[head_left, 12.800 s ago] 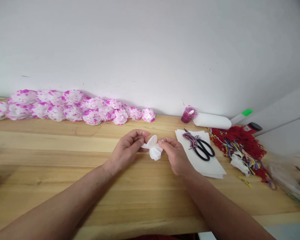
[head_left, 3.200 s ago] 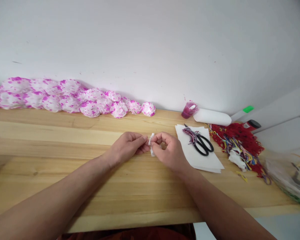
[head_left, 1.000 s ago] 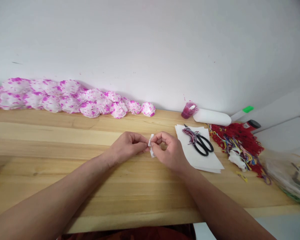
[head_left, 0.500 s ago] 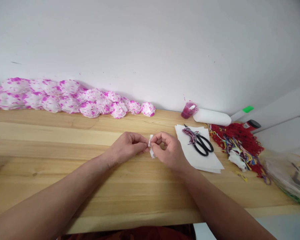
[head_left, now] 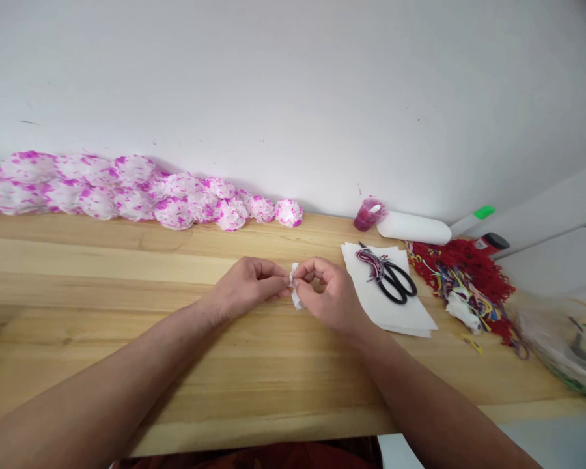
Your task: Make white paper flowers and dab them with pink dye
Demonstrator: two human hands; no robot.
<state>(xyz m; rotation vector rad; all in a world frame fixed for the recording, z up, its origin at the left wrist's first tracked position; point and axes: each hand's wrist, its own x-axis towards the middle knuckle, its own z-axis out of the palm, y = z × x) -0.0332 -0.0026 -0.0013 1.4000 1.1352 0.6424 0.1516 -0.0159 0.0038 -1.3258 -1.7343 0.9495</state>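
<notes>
A narrow folded strip of white paper (head_left: 297, 301) stands between my hands over the middle of the table. My left hand (head_left: 251, 286) is closed, its thumb and fingertips pinching at the strip's left side. From the right, my right hand (head_left: 329, 293) pinches the same strip near its middle, thumb against forefinger. The fingertips of both hands nearly meet there, and whether a thread lies between them is too small to make out. Right of my right hand, black-handled scissors (head_left: 397, 283) and a small bundle of purple threads (head_left: 371, 264) lie on white paper sheets (head_left: 410, 319).
White-and-magenta paper flowers (head_left: 137, 202) line the wall on the wooden table (head_left: 200, 384). At the back right are a cup of magenta liquid (head_left: 366, 216), a white roll (head_left: 415, 228) and a dark red container (head_left: 491, 243). Coloured yarn (head_left: 473, 280) and a plastic bag (head_left: 566, 339) lie farther right.
Almost nothing differs. Both hands keep their pinch on the paper strip, and the view has shifted very slightly.
</notes>
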